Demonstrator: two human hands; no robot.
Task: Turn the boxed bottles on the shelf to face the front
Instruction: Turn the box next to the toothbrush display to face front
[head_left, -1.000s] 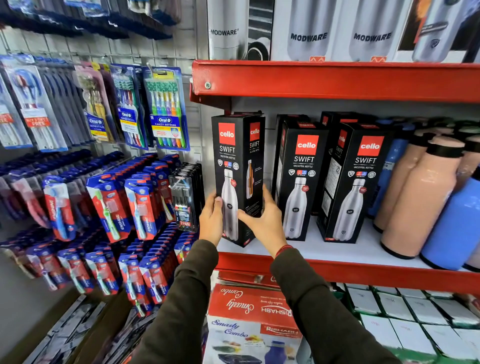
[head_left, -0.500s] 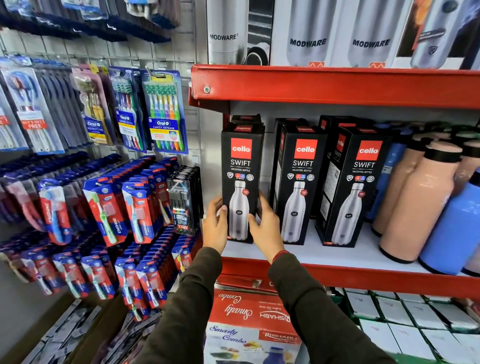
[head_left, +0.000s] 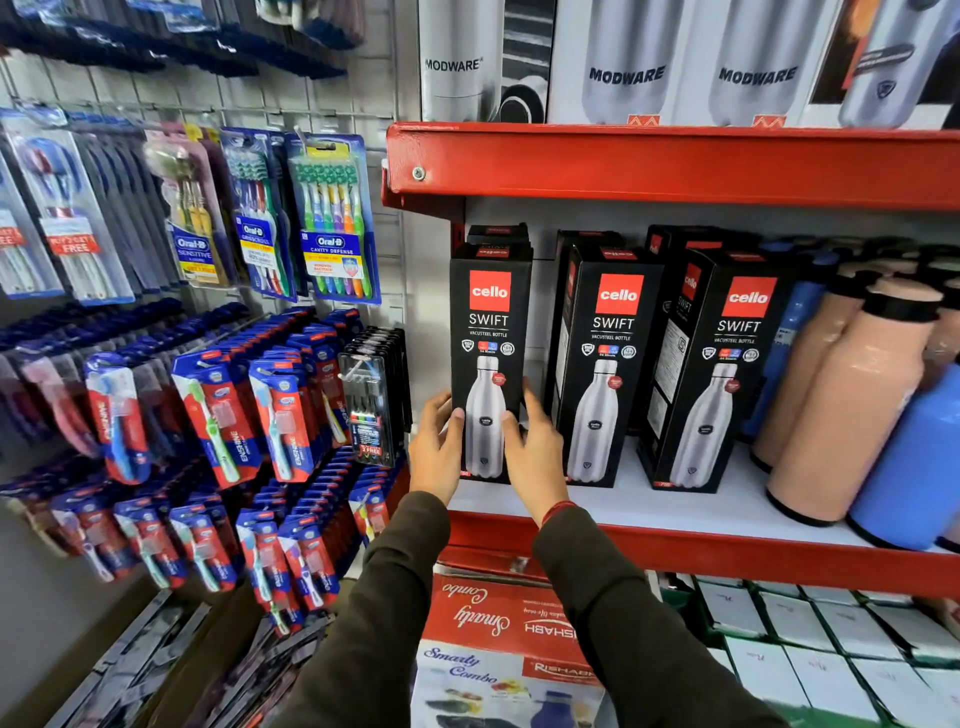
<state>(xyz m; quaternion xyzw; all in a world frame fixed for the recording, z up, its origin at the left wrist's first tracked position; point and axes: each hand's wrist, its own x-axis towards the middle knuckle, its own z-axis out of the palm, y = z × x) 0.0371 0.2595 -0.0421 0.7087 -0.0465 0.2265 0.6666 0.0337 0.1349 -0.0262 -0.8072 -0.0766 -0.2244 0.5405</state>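
Shop shelf (head_left: 649, 514), white, red-edged. Left box (head_left: 488, 358): upright at the shelf's left end, facing front, both hands' fingers (head_left: 457, 415) clasping its lower sides. Next, likely: release, square angled right box (head_left: 717, 364).

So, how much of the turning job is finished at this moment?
Done, it seems: the middle box and the right box show their fronts. In hand: the left box also faces front, upright on the shelf, with the left hand and right hand on its sides. Left: letting go; boxes behind are mostly hidden.
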